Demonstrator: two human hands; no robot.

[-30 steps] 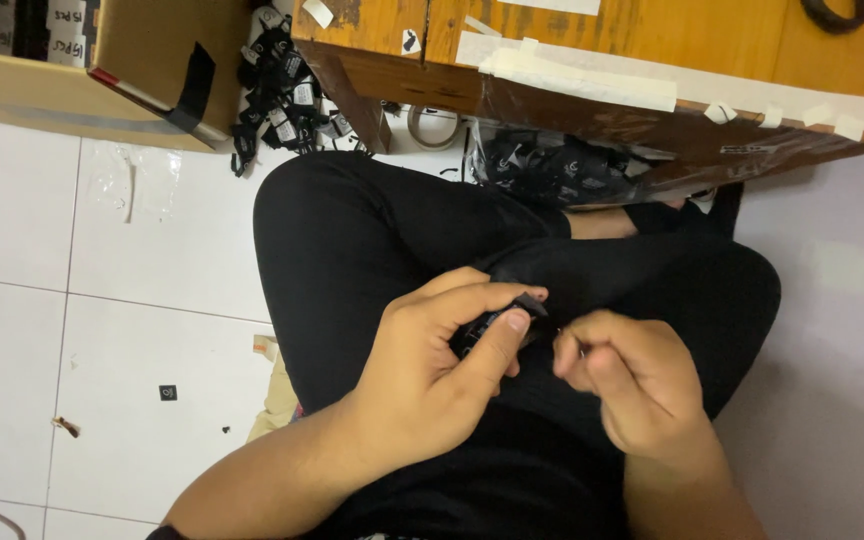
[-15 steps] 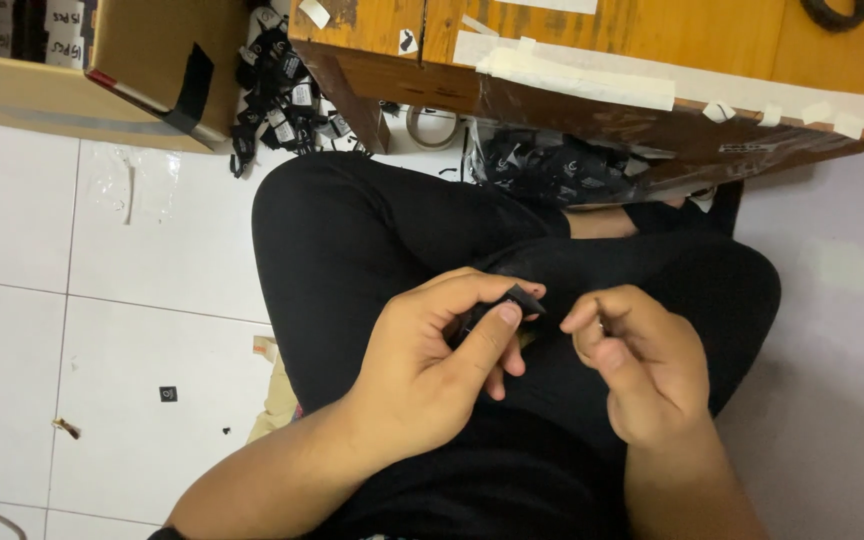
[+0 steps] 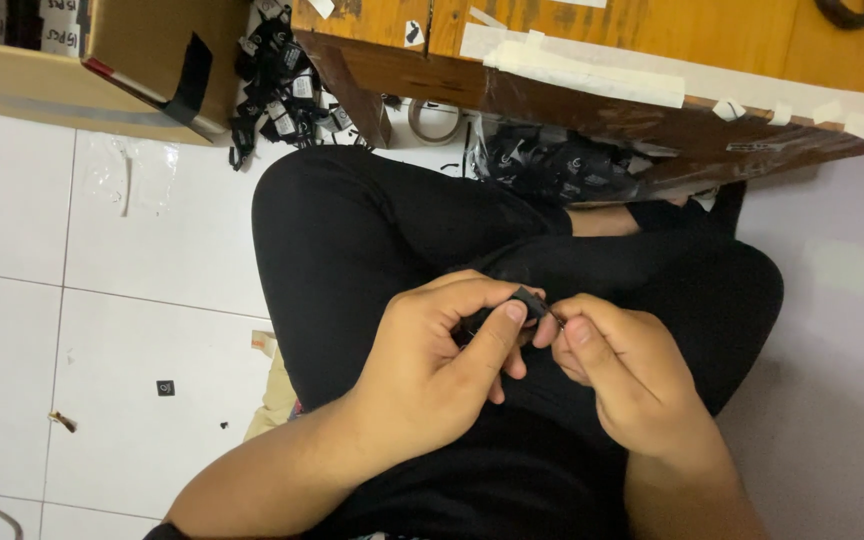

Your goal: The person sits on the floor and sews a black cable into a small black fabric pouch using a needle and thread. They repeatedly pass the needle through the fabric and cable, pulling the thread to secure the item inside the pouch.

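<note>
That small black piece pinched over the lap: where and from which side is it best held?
Probably by the end of the small black piece that sticks up past the left hand. Only that end is exposed, so the right hand fingers would best come in from its own side, pinching lightly.

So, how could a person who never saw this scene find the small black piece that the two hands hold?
Start at the black trousers of the seated person, in the middle over the white tiled floor. Above the lap, the left hand and right hand meet. The small black piece is pinched between their fingertips, the only one held; similar black pieces lie heaped beside the cardboard box.
</note>
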